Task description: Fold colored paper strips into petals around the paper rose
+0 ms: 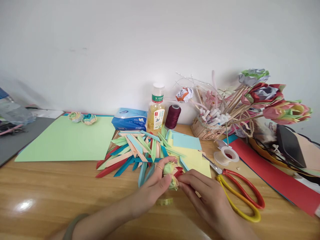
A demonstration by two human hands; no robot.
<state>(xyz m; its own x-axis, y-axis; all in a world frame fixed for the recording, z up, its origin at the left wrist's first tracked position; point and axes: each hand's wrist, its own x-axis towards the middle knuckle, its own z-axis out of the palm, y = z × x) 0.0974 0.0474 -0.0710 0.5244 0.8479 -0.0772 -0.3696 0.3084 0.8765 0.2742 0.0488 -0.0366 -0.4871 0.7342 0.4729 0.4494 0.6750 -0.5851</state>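
My left hand [153, 188] is closed around a small folded paper flower [170, 169] with pale green and yellow petals. At the flower's right side, the fingertips of my right hand [208, 191] pinch a dark red paper piece [178, 172]; its lower end is hidden by the fingers. Just beyond my hands lies a loose heap of folded paper strips [135, 150] in red, teal, light blue, green and peach. Below the flower, a small roll of yellowish tape [164, 201] rests on the wooden table [75, 196].
Scissors [240, 193] lie right of my right hand, near a white spool [226, 156]. Two finished paper flowers [82, 118] sit on a green sheet [67, 140]. A tissue pack [130, 119], bottle [157, 106], maroon thread cone [173, 116] and flower basket [203, 128] line the wall.
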